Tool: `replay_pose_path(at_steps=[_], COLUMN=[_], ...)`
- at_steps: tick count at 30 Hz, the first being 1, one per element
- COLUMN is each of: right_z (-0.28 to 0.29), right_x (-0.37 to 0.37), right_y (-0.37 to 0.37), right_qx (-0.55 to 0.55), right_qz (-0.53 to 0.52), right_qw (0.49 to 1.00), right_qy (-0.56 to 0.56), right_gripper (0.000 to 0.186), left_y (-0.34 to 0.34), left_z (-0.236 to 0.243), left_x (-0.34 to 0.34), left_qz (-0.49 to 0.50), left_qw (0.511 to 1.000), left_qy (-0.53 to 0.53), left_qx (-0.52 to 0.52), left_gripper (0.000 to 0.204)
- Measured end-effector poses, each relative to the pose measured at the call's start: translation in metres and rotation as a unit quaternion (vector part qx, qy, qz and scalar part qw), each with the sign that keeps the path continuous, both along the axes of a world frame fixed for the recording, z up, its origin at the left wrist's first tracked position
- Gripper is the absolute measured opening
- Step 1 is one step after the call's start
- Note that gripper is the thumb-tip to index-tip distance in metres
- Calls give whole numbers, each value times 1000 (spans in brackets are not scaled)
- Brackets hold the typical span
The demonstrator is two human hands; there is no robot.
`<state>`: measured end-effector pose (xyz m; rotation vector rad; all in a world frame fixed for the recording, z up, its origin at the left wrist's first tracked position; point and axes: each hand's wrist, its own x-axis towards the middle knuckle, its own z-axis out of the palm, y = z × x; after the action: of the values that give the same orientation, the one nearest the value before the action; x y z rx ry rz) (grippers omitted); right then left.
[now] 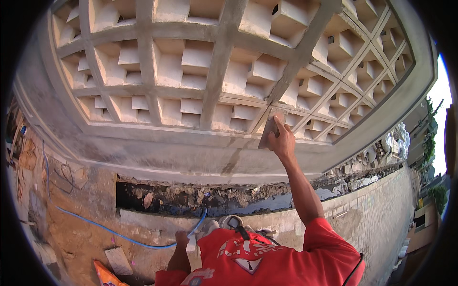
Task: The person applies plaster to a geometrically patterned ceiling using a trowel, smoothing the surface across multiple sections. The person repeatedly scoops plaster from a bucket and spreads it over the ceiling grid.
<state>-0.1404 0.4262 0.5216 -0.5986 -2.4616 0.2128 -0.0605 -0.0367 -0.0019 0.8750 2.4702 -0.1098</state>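
Note:
My right hand [282, 138] is raised to the lattice block wall [183, 31], its fingers wrapped round a flat plastering trowel [270, 131]. The trowel's plate lies at the lower part of the lattice, where a diagonal rib meets the bottom row of openings. Grey mortar coats the ribs on the left and middle; thin joint lines show between the blocks on the right. Down at my left side, my left hand [182, 237] hangs with curled fingers beside a blue hose [119, 236]. Whether anything is inside it is too small to make out.
Below the wall runs a ditch [229, 208] with dark water and rubble, edged by a concrete ledge [143, 219]. A paved path [377, 209] stretches to the right. White sacks [400, 138] lie farther off. An orange bag [106, 275] and a slab [118, 260] lie at lower left.

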Motion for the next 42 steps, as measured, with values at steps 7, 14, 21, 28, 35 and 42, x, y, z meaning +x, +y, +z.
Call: replay_pose_path(at_steps=[7,14,21,28,35,42], right_z=[88,20,84,60,16,107], right_x=[-28,-20,-10,-41,-5,-35], right_y=[-8,5,-16,-9,-6,-20], right_qx=[67,40,44,76,39,90], right_qz=[-4,-24,4,-47,-1,-13], right_qw=[992,999,995,994,999,989], right_qy=[110,15,94,58,11,115], right_gripper=[58,58,59,59,58,59], left_y=[-23,-10,-12,-16,-2,-15], left_z=[3,9,6,-3,7,6], left_x=[5,0,9,11,-1,2], left_qz=[-26,23,17,14,36,-5], left_qw=[999,997,999,999,997,996], left_qy=[27,22,-14,22,21,61], left_qx=[27,72,25,36,68,59], left_gripper=[39,34,39,36,33,36])
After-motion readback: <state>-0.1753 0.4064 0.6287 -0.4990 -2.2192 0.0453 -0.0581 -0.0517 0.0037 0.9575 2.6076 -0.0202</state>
